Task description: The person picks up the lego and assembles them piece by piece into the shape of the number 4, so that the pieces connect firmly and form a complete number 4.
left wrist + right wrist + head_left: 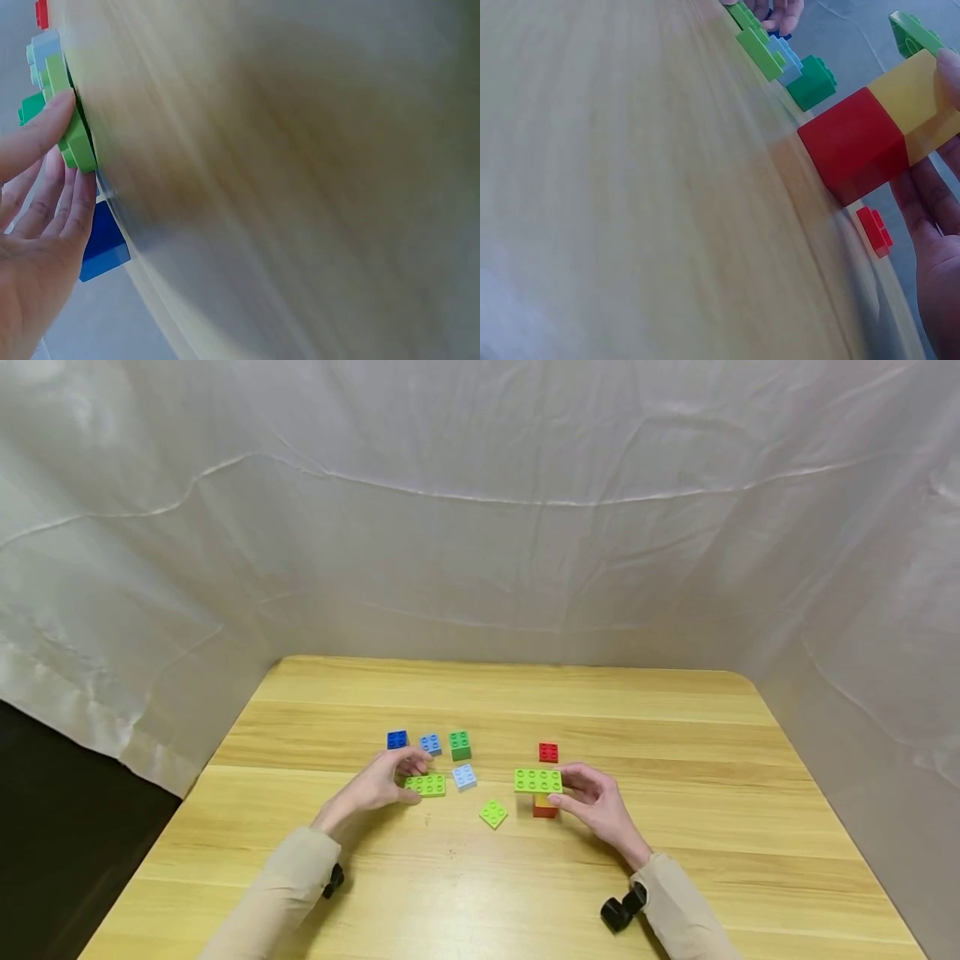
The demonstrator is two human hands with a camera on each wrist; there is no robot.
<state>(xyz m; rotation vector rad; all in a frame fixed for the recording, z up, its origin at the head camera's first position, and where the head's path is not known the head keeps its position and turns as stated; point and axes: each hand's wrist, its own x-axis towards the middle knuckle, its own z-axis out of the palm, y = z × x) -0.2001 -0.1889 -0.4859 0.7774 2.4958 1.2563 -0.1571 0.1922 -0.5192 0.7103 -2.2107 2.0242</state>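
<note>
My left hand [384,779] is at the left end of a flat lime-green eight-stud toy brick [433,786], thumb against its near side and fingers curled at the far side. My right hand [597,802] holds a stack of toy bricks by its yellow block [911,97]. Beneath the yellow is a red block [855,146]; a long lime-green plate [534,781] tops the stack and overhangs to the left. Part of the yellow block is hidden by the right thumb and the plate.
Beyond my left hand lie a dark blue brick [397,740], a mid-blue brick [431,744] and a green brick [460,746]. A light blue brick [464,777] and a small lime plate [493,813] lie between the hands. A flat red brick [548,752] sits behind the stack.
</note>
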